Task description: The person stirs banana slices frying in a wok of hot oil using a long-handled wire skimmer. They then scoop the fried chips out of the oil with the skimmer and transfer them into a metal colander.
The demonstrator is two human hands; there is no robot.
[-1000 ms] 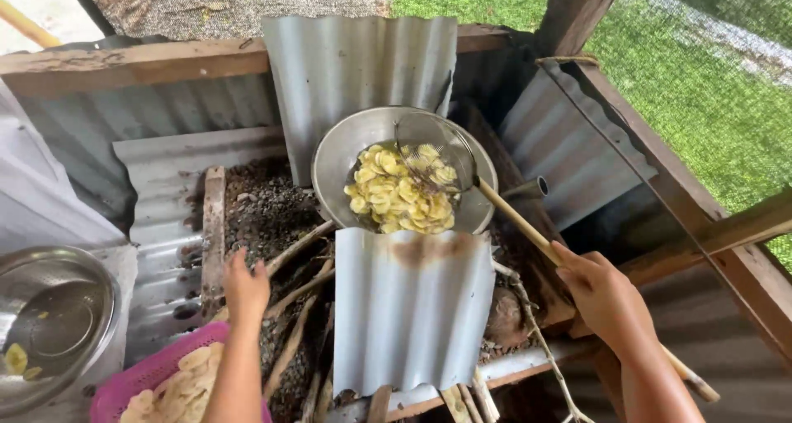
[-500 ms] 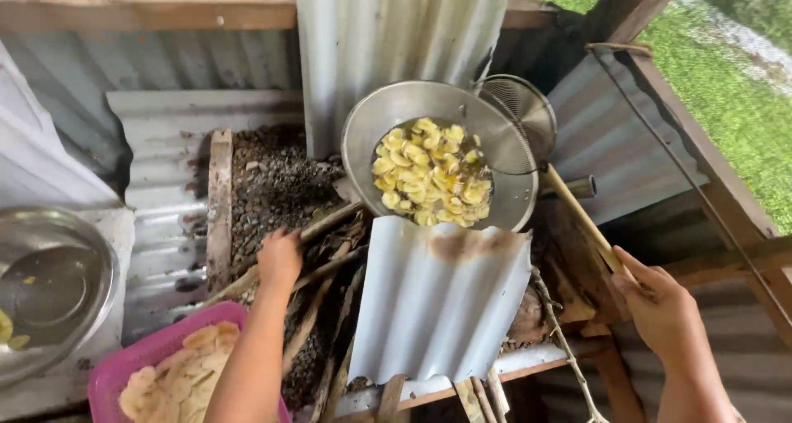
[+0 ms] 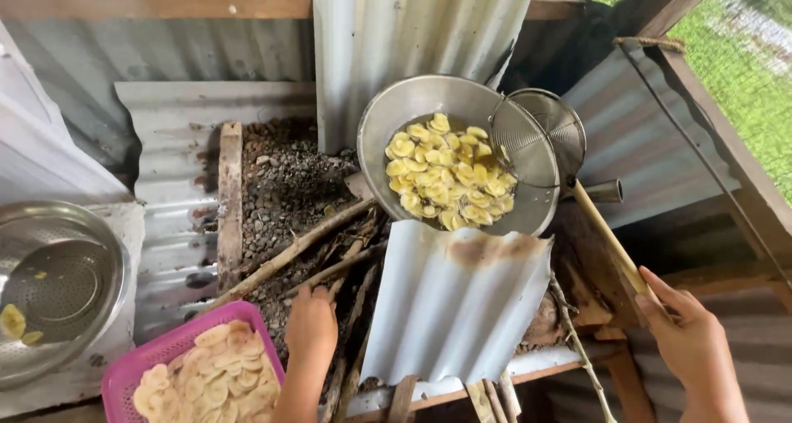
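Skimmer [image 3: 536, 138], a round wire-mesh ladle on a long wooden handle [image 3: 606, 237], is the thing in hand: its bowl leans on the far right rim of the metal frying pan [image 3: 388, 118], partly over the yellow chips [image 3: 450, 171] floating in oil. The right hand [image 3: 689, 345] has the near end of the handle, fingers curled around the stick in a closed grip. Judging by its thin mesh and slim stick, the skimmer should be light and stiff, though front-heavy once loaded with wet chips. Holding it far back keeps the hand away from the heat but gives less control of the bowl. The wood looks dry and not slippery; the mesh could dent if pressed hard against the pan.

The left hand [image 3: 312, 324] reaches down onto the firewood sticks [image 3: 305, 254] that run under the pan. Its fingers rest on the wood, but I cannot tell whether they are wrapped around a stick or only pushing. The sticks look rough, rigid and light.

A sheet of corrugated metal [image 3: 454, 307] leans in front of the fire, between the two hands. Near the left hand sits a pink basket [image 3: 124, 373] of pale raw slices [image 3: 206, 382]. A steel colander [image 3: 62, 283] with a few slices in it stands on the surface at the far left.
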